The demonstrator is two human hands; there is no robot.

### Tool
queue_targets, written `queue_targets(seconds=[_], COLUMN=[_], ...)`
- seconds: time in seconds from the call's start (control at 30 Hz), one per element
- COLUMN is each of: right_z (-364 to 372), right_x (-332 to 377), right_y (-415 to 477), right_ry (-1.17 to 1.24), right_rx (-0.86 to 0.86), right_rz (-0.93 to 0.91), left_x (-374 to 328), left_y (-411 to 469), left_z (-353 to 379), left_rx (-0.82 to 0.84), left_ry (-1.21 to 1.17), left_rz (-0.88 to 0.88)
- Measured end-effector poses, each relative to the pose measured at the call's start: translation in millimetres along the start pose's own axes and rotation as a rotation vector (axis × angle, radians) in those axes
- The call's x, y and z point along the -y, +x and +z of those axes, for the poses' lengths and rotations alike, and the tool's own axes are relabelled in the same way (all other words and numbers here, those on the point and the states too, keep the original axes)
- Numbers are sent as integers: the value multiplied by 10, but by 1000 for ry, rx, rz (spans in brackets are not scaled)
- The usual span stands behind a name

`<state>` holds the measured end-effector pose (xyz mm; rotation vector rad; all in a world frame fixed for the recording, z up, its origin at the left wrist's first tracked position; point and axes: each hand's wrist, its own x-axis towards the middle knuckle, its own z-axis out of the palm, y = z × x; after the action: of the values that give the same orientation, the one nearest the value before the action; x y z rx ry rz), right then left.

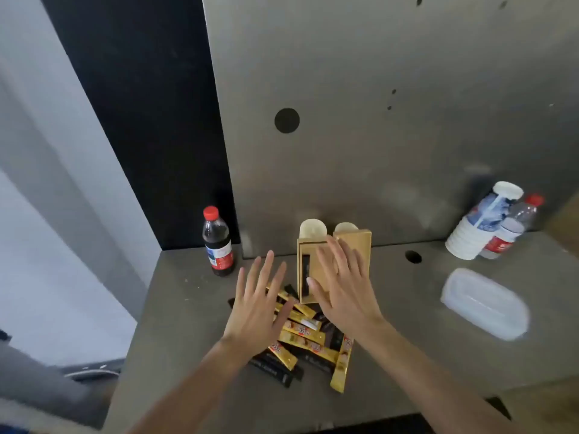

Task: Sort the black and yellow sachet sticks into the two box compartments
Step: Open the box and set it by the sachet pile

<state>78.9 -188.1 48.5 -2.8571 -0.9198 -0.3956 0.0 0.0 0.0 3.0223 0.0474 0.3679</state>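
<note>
A gold box (357, 242) with two compartments stands on the grey table near the back wall. A black sachet (305, 274) lies in its left compartment. My right hand (343, 283) hovers flat and open over the box, hiding most of the right compartment. A loose pile of yellow sachet sticks (308, 335) and black sachet sticks (275, 369) lies in front of the box. My left hand (255, 308) is spread open above the pile's left side, holding nothing.
A dark soda bottle (216, 242) with a red cap stands left of the box. At the right are a stack of paper cups (479, 223), a water bottle (510, 227) and a clear plastic container (485, 303). The table's (407, 339) front edge is near.
</note>
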Motion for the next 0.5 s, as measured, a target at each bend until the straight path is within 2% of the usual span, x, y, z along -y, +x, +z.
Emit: queue_targets(seconds=[0.23,0.5], right_z=[283,1067], right_x=[-438,-660], right_y=[176,284], right_ry=[28,-1], right_rx=[11,-183], right_rz=[-116,-280], left_x=[-194,-28], left_y=[74,164], left_z=[293,1062], left_rx=[16,-91], left_ry=[6,-40], left_rz=[-107,18])
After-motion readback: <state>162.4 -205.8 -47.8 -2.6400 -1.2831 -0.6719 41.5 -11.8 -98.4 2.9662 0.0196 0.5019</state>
